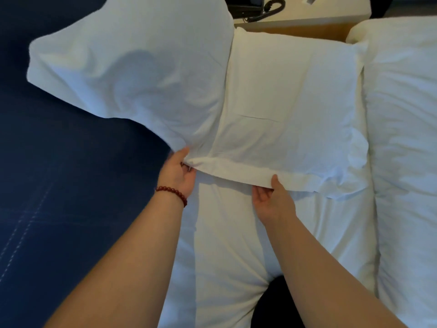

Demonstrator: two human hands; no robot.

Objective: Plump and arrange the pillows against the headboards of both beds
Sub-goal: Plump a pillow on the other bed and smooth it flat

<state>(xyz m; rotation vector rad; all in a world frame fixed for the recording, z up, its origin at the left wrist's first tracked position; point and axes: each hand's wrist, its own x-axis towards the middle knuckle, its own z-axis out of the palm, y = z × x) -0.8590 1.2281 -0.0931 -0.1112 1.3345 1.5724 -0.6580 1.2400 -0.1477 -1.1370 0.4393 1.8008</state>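
Observation:
A white pillow (132, 74) hangs lifted and crumpled at upper left, in front of the dark blue headboard (59, 185). My left hand (179, 175), with a red bead bracelet on its wrist, grips the pillow's near left corner. My right hand (272, 197) pinches the open hem of the pillowcase further right along the same edge. A second white pillow (295, 110) lies flat on the bed beneath the raised one. Under both hands is the white bed sheet (236, 245).
A white duvet (406, 138) runs down the right side. At the top stands a wooden nightstand (307, 22) with a black corded phone (257, 8). A dark gap (279, 301) shows at the bottom by the bed's edge.

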